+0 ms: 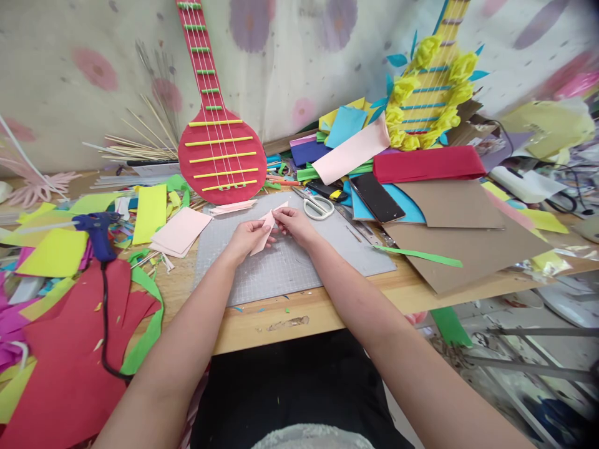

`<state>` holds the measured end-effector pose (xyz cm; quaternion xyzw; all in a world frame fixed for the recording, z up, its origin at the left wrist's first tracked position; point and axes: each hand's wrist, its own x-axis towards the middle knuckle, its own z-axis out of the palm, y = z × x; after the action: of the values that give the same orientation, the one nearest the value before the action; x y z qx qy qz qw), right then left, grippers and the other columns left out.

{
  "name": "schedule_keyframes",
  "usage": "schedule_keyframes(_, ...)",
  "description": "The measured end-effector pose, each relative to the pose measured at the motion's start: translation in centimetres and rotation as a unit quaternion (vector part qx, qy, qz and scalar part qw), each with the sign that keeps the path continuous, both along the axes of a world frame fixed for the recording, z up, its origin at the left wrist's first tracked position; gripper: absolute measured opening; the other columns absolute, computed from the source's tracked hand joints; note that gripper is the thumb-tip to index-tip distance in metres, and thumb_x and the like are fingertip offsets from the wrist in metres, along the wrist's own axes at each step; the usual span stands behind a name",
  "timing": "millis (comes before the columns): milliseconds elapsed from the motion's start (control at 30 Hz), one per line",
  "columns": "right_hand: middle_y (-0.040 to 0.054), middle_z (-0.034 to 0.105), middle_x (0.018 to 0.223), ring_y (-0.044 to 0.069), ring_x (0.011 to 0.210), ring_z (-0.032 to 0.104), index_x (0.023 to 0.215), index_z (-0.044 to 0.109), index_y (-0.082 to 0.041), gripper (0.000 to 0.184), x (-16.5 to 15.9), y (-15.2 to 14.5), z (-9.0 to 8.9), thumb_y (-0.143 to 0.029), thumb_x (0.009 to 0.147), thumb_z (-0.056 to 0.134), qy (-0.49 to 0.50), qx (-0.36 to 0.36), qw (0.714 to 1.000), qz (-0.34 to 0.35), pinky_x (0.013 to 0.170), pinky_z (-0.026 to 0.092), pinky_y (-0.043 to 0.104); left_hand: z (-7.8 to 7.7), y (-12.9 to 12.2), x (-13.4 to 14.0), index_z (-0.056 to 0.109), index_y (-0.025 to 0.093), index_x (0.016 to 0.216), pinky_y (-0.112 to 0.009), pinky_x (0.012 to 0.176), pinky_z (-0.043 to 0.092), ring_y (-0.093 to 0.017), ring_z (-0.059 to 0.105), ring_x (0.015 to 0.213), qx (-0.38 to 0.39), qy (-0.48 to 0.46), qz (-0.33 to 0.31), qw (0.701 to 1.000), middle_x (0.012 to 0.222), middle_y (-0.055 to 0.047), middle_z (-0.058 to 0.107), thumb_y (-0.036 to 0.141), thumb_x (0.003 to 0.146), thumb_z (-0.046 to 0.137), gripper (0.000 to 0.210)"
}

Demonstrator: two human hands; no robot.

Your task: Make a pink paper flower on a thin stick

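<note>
1. The left hand (247, 240), at the centre of the frame, pinches a folded pink paper (269, 221) between thumb and fingers, low along its length, seemingly to steady it.
2. The right hand (296, 226), just beside it, has its fingertips closed on the paper's upper part; the two-handed grip probably keeps the fold flat and under control. The paper slants, its top towards the upper right, held above the mat.
3. The mat (299, 271) lies beneath both hands, likely to give a flat work surface and guard the table (281, 333).
4. Left of the mat, partly over its edge, sits a pink stack (182, 231), within easy reach of the left hand. A narrow folded piece (234, 207) lies at the mat's top edge.
5. The scissors (319, 209) rest near the mat's upper right, handles towards the person, which should suit the right hand.
6. The red lute (222, 163), upper left of centre, and the yellow lute (428, 103), upper right, stand tilted back, perhaps to leave the middle free.
7. The glue gun (99, 236) lies at the left among scraps, its cord running downwards.
</note>
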<state>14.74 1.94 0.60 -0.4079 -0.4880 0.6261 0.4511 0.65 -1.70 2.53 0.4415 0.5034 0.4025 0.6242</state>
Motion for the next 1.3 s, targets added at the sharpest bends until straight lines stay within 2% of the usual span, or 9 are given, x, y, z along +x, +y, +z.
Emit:
schedule_keyframes(300, -0.0075, 0.044, 0.049, 0.003, 0.043, 0.036, 0.069, 0.055, -0.017, 0.032, 0.1, -0.2, 0.2, -0.045, 0.063, 0.067, -0.012, 0.006, 1.000, 0.000, 0.041, 0.027, 0.017, 0.0, 0.0, 0.0, 0.065, 0.010, 0.082, -0.022, 0.048, 0.050, -0.012, 0.062, 0.054, -0.002, -0.005, 0.004, 1.000, 0.080, -0.010, 0.070, 0.023, 0.071, 0.067, 0.017)
schedule_keyframes(500, -0.0059, 0.044, 0.052, 0.003, 0.042, 0.034, 0.062, 0.052, -0.016, 0.043, -0.1, -0.2, 0.4, -0.058, 0.065, 0.060, -0.022, 0.021, 0.999, 0.015, 0.039, 0.026, 0.019, 0.1, 0.0, 0.0, 0.065, 0.010, 0.081, -0.023, 0.048, 0.049, -0.011, 0.059, 0.051, -0.007, 0.006, 0.007, 1.000, 0.078, -0.009, 0.069, 0.024, 0.069, 0.068, 0.018)
schedule_keyframes(633, -0.0071, 0.043, 0.047, 0.003, 0.041, 0.034, 0.065, 0.055, -0.016, 0.037, -0.1, -0.3, 0.4, -0.050, 0.061, 0.068, -0.051, 0.035, 0.998, 0.007, 0.039, 0.026, 0.019, 0.1, 0.1, -0.1, 0.066, 0.012, 0.080, -0.022, 0.048, 0.049, -0.010, 0.057, 0.051, -0.003, 0.019, -0.005, 1.000, 0.075, -0.007, 0.069, 0.024, 0.070, 0.067, 0.016)
schedule_keyframes(833, -0.0064, 0.046, 0.049, 0.004, 0.043, 0.038, 0.063, 0.054, -0.016, 0.035, -0.2, -0.3, 0.4, -0.049, 0.061, 0.068, -0.051, 0.035, 0.998, -0.001, 0.042, 0.030, 0.019, 0.3, 0.1, -0.7, 0.064, 0.011, 0.080, -0.023, 0.050, 0.050, -0.009, 0.057, 0.050, -0.018, 0.028, -0.077, 0.996, 0.068, -0.006, 0.065, 0.031, 0.071, 0.067, 0.022)
schedule_keyframes(967, -0.0064, 0.046, 0.049, 0.004, 0.042, 0.034, 0.064, 0.055, -0.016, 0.035, -0.2, -0.3, 0.4, -0.049, 0.062, 0.067, -0.059, 0.046, 0.997, -0.010, 0.040, 0.026, 0.020, 0.6, 0.1, -0.8, 0.064, 0.011, 0.075, -0.020, 0.045, 0.046, -0.006, 0.050, 0.046, 0.001, 0.044, -0.086, 0.995, 0.060, -0.002, 0.059, 0.030, 0.073, 0.065, 0.019)
schedule_keyframes(1100, -0.0067, 0.045, 0.049, 0.003, 0.041, 0.032, 0.066, 0.055, -0.016, 0.035, -0.3, -0.4, 0.6, -0.049, 0.061, 0.067, -0.059, 0.034, 0.998, -0.012, 0.040, 0.023, 0.021, 0.6, 0.3, -0.7, 0.064, 0.010, 0.074, -0.020, 0.043, 0.044, -0.006, 0.049, 0.045, 0.004, 0.059, -0.085, 0.995, 0.062, -0.003, 0.060, 0.028, 0.073, 0.065, 0.019)
schedule_keyframes(1300, -0.0063, 0.047, 0.053, 0.003, 0.045, 0.032, 0.066, 0.054, -0.016, 0.036, -0.3, -0.4, 0.5, -0.047, 0.056, 0.069, -0.028, 0.018, 0.999, -0.030, 0.043, 0.021, 0.021, 1.1, 0.0, -0.4, 0.063, 0.009, 0.079, -0.024, 0.052, 0.049, -0.007, 0.052, 0.049, -0.020, 0.054, -0.087, 0.995, 0.070, -0.005, 0.065, 0.029, 0.072, 0.066, 0.021)
